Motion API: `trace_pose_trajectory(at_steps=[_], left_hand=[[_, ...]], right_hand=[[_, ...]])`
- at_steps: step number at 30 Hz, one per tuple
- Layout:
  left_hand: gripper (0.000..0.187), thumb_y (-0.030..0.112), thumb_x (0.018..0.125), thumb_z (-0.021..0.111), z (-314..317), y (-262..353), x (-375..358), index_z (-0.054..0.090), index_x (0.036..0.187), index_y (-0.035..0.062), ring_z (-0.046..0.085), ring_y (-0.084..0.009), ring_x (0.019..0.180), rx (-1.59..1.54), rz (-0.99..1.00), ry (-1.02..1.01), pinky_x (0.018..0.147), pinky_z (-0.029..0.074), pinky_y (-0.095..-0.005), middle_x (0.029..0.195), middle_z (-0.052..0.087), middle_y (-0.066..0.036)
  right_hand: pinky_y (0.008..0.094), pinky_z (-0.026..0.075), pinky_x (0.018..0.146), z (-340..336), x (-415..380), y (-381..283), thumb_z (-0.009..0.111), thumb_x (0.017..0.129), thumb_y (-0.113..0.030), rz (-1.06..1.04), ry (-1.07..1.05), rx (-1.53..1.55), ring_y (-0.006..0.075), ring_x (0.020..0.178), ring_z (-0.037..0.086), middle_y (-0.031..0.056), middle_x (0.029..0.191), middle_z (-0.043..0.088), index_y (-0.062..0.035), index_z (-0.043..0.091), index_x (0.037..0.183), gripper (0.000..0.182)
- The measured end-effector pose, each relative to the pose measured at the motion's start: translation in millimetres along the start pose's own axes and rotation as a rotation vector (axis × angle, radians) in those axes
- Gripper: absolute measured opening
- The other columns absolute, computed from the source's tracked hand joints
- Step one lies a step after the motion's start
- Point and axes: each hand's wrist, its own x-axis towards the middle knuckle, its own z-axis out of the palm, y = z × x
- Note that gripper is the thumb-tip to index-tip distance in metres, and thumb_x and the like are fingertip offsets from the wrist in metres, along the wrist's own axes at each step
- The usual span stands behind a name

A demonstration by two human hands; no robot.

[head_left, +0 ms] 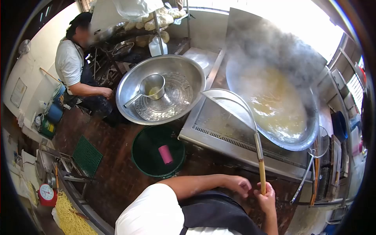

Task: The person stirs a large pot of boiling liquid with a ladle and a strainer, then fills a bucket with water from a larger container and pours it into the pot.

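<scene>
My right hand [266, 197] is wrapped around the wooden handle of a large long-handled skimmer [237, 105]. Its wide, shallow metal head is tilted over the near left rim of a big steaming wok [313, 133] full of cloudy yellowish liquid. My left hand [239, 185] hovers just left of the handle, fingers loosely curled and apart, with nothing visible in it. Left of the skimmer stands a wide steel basin [178, 117], and a metal dipper [152, 86] with a little yellowish liquid lies inside.
Below the basin is a dark green tub [137, 150] with a pink cylinder [165, 154] in it. A co-worker [72, 64] stands at the left. A wire strainer [321, 143] leans at the right. Yellow noodles [70, 215] and a red scale [47, 194] are at lower left.
</scene>
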Motion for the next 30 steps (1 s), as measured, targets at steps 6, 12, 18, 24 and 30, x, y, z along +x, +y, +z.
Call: trace_pose_trajectory(at_steps=[6,12,18,24,30], left_hand=[[0.051,0.050,0.079,0.069,-28,-129,-91,0.068,0.106,0.0065,0.058,-0.0152,0.072,0.012,-0.505,0.496,0.059,0.048,-0.0325,0.083,0.063,-0.005],[0.039,0.045,0.080,0.070,-28,-228,-182,0.067,0.080,0.0060,0.047,-0.0115,0.048,-0.264,-0.665,0.857,0.042,0.037,-0.0280,0.061,0.055,-0.002],[0.047,0.050,0.072,0.071,-20,-278,-213,0.067,0.067,0.0030,0.059,-0.0207,0.055,0.110,-0.835,1.020,0.054,0.048,-0.0347,0.060,0.061,-0.009],[0.049,0.052,0.071,0.069,-18,-288,-214,0.070,0.069,0.0029,0.064,-0.0247,0.060,0.168,-0.851,1.075,0.062,0.052,-0.0373,0.065,0.065,-0.012],[0.046,0.047,0.072,0.070,-22,-275,-221,0.072,0.079,0.0016,0.065,-0.0249,0.066,0.075,-0.886,1.032,0.065,0.052,-0.0375,0.073,0.068,-0.014]], right_hand=[[0.0211,0.040,0.064,-22,11,28,0.067,0.074,0.000,0.044,0.149,-0.075,0.0057,0.071,0.047,-0.0029,0.079,0.051,-0.0059,0.057,0.094,0.023],[0.0218,0.040,0.062,-13,9,13,0.067,0.076,0.000,-0.007,0.071,-0.127,0.0055,0.070,0.046,-0.0028,0.079,0.049,-0.0043,0.055,0.095,0.024],[0.0214,0.037,0.043,-13,15,-13,0.066,0.079,-0.001,0.160,-0.057,0.108,0.0058,0.049,0.045,-0.0019,0.067,0.049,-0.0052,0.054,0.098,0.023],[0.0211,0.037,0.038,-21,30,16,0.065,0.078,-0.003,0.257,-0.090,0.231,0.0063,0.044,0.044,-0.0018,0.065,0.049,-0.0051,0.055,0.098,0.022],[0.0208,0.036,0.039,-10,22,10,0.065,0.076,-0.003,0.208,-0.094,0.160,0.0059,0.045,0.043,-0.0017,0.067,0.050,-0.0042,0.055,0.097,0.023]])
